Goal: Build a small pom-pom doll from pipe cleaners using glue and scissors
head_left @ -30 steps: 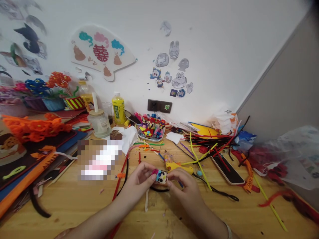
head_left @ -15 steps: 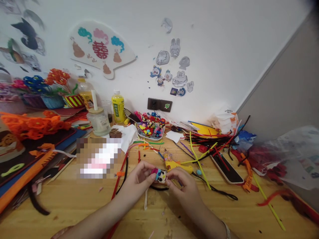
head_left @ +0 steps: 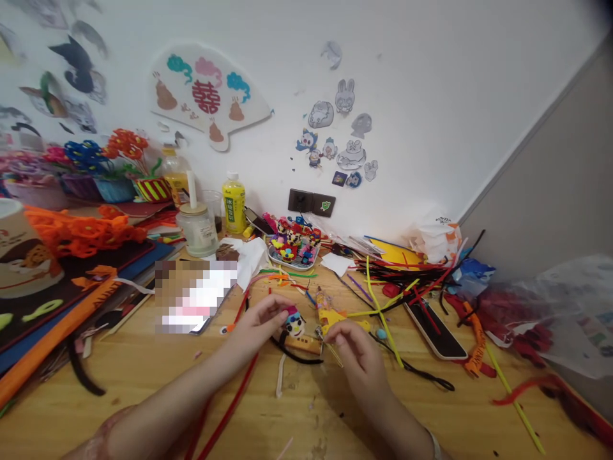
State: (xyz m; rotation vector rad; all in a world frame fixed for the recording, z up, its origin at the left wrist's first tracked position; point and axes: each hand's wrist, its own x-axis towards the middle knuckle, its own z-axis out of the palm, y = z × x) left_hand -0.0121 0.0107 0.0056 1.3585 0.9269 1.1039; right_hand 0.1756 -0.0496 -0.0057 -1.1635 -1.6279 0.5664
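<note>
My left hand (head_left: 256, 321) pinches a small fuzzy figure (head_left: 294, 322) with a white face, black dots and a pink top, just above the wooden table (head_left: 143, 396). My right hand (head_left: 357, 350) has its fingers drawn together beside it, near a thin metal tool tip (head_left: 330, 348); what it grips is too small to name. A black loop of pipe cleaner and a small orange-brown piece (head_left: 302, 345) lie under the figure. A yellow glue gun (head_left: 335, 316) rests just behind the hands.
Loose pipe cleaners (head_left: 393, 281) in many colours cover the table's right half, with a dark phone (head_left: 435, 329) among them. A tray of small figures (head_left: 293, 246), a yellow bottle (head_left: 234, 204) and a glass jar (head_left: 196, 227) stand at the back. Orange flower crafts (head_left: 81, 233) fill the left.
My right hand has come off the figure and moved down and right. The left hand alone now holds the figure. The view has shifted slightly left.
</note>
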